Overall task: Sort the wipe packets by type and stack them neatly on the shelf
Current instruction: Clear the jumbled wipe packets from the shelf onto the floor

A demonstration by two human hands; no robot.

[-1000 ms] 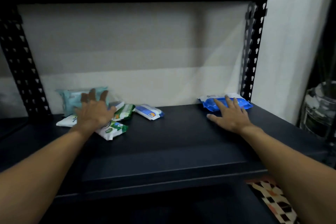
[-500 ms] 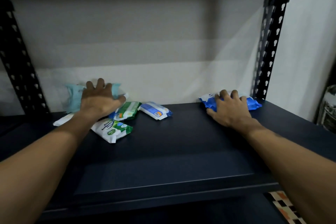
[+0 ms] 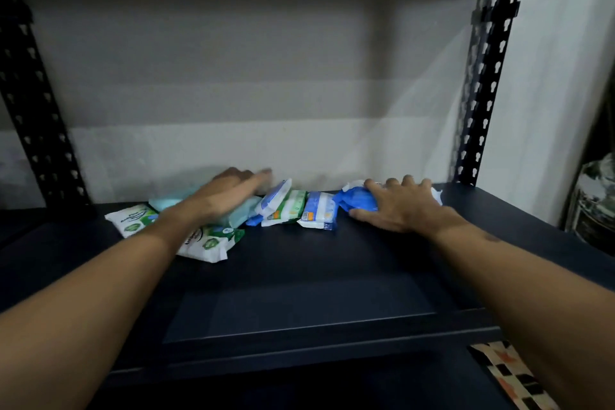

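Patterned mat (image 3: 509,373), near right. Dark shelf (image 3: 299,293). White-and-green packet (image 3: 213,243), lettering begins "Anti", the rest hidden by the forearm; a second packet (image 3: 131,220) to its left. Left hand (image 3: 229,193), blurred, fingers straight, lies on the teal packet (image 3: 238,215). Right hand (image 3: 399,206), fingers curled over the blue packet (image 3: 357,201), far right. Small packets (image 3: 317,213) sit between them.

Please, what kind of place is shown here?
Probably a storage corner in a home or shop: a dark metal shelf board on black slotted uprights, small plastic wipe packets, patterned floor tiles.
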